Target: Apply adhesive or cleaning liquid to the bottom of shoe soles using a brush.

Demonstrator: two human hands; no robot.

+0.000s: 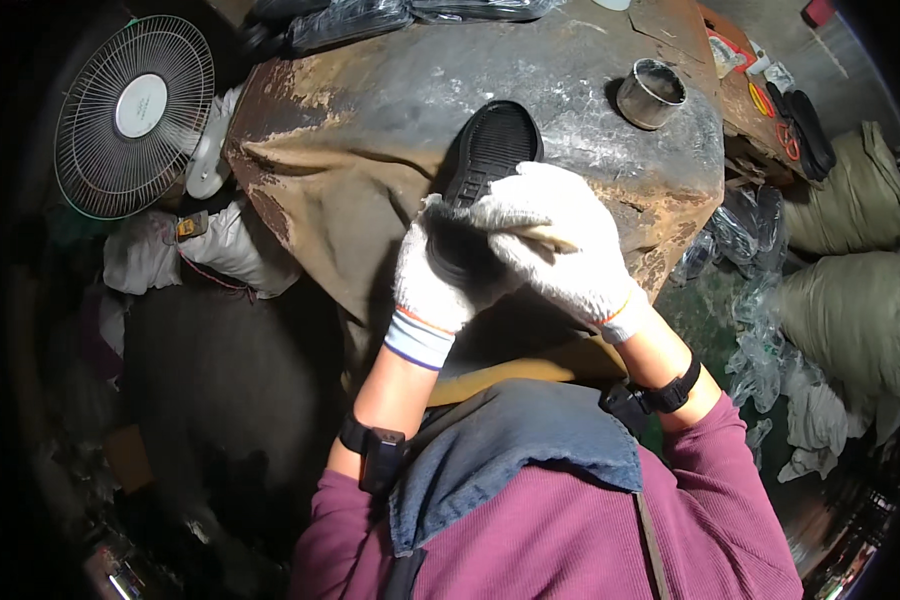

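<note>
A black shoe sole [500,145] with a ridged face lies tilted over the near part of the worn table, its far end pointing away from me. My left hand [425,270], in a white knit glove, is closed around the sole's near end. Gloved in white too, my right hand [570,235] grips a brush by its tan handle [548,237]. The dark bristles meet the middle of the sole, close to my left fingers. Part of the sole is hidden behind both hands.
A stained cloth-covered table [390,95] spreads ahead, with a dark-stained cup [652,95] at its right. Black plastic-wrapped bundles [350,22] lie at the far edge. A fan [135,110] stands left. Orange-handled scissors [788,142] and green sacks [850,320] are at right.
</note>
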